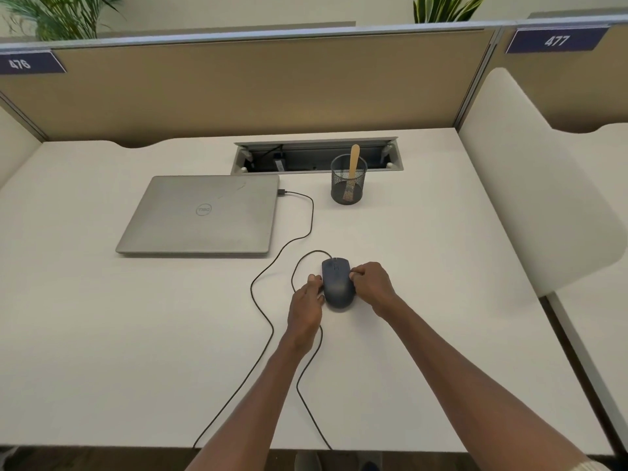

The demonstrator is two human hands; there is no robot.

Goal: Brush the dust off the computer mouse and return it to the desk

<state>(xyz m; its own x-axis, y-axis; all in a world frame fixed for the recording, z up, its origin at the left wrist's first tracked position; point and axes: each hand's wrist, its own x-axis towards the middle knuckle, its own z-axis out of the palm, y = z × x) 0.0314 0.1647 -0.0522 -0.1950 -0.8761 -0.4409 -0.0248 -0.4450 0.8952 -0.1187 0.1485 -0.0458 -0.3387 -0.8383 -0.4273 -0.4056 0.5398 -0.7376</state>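
A dark wired computer mouse [337,282] sits on the white desk [136,334], a little right of centre. My left hand [306,307] touches its left side with the fingertips. My right hand [372,283] grips its right side, fingers curled against it. Both hands hold the mouse between them. Its black cable [272,328] loops over the desk to the laptop. A wooden-handled brush [352,171] stands in a black mesh cup [348,181] behind the mouse.
A shut silver laptop [204,215] lies at the back left. An open cable tray [316,156] is set into the desk by the beige partition [255,86]. A white side divider [530,185] bounds the desk on the right.
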